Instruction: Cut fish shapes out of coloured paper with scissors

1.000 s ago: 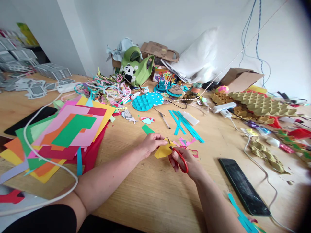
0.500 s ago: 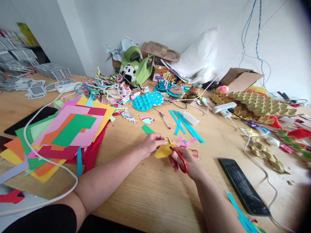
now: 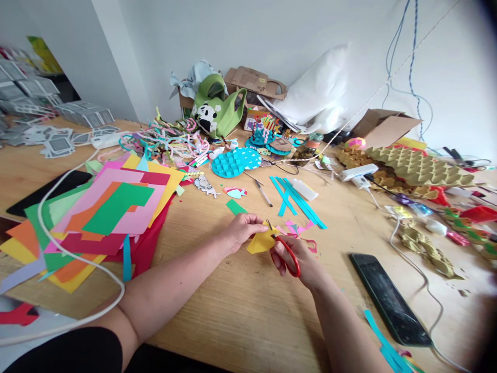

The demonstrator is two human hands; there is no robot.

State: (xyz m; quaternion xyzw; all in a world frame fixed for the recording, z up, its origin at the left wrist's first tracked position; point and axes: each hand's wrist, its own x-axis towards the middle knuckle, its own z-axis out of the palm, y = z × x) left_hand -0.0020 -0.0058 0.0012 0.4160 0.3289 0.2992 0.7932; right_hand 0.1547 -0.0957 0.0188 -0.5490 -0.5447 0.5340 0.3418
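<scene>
A small piece of yellow paper (image 3: 261, 242) is pinched between the thumb and fingers of my left hand (image 3: 244, 230). My right hand (image 3: 297, 259) is closed around red-handled scissors (image 3: 293, 257), whose blades lie at the paper's upper right edge. Pink paper scraps (image 3: 297, 227) and a red cut-out scrap (image 3: 311, 245) rest on the table just beyond my right hand. Behind my left hand lies a green paper strip (image 3: 235, 207). A red, white and light-blue paper fish (image 3: 235, 192) is farther back.
Coloured paper sheets (image 3: 116, 207) are piled at the left, crossed by a white cable (image 3: 42, 228). Blue strips (image 3: 305, 202) and a pen (image 3: 264, 192) lie ahead. A black phone (image 3: 390, 298) is at the right. Egg-tray cardboard (image 3: 419, 166) and a green bag (image 3: 223, 111) stand at the back.
</scene>
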